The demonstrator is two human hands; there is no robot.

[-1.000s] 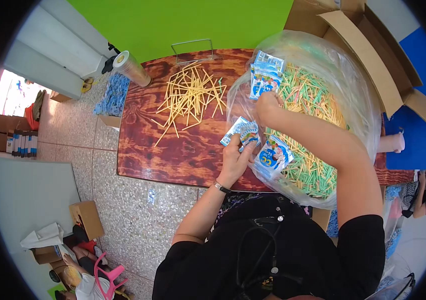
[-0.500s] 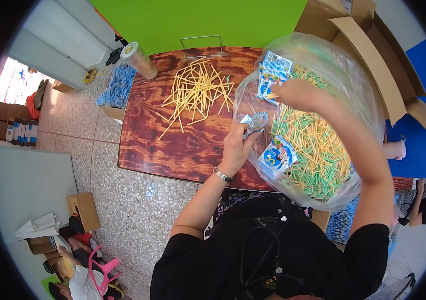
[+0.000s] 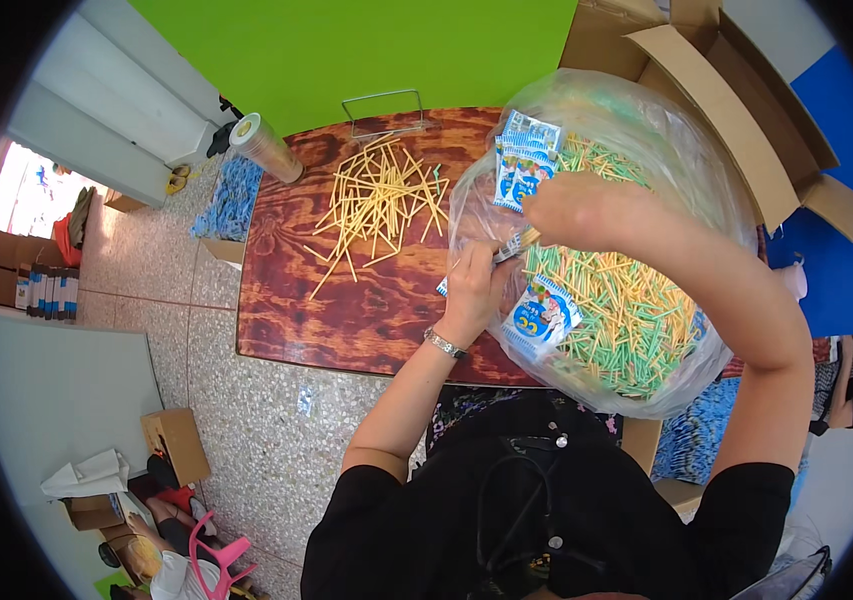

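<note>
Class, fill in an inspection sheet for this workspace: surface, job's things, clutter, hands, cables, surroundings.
Surface: wooden table, dark, grained.
Job's things: clear bag holding green and yellow sticks and blue packets; loose yellow sticks on the table.
Clutter: tape roll, wire rack.
Hands: left hand grips the bag's edge; right hand inside the bag, grip unclear.
Cables: nothing seen.
Surroundings: green wall, cardboard box, speckled floor.

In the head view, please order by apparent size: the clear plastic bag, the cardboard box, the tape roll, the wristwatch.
1. clear plastic bag
2. cardboard box, partly cut off by the frame
3. tape roll
4. wristwatch
</note>
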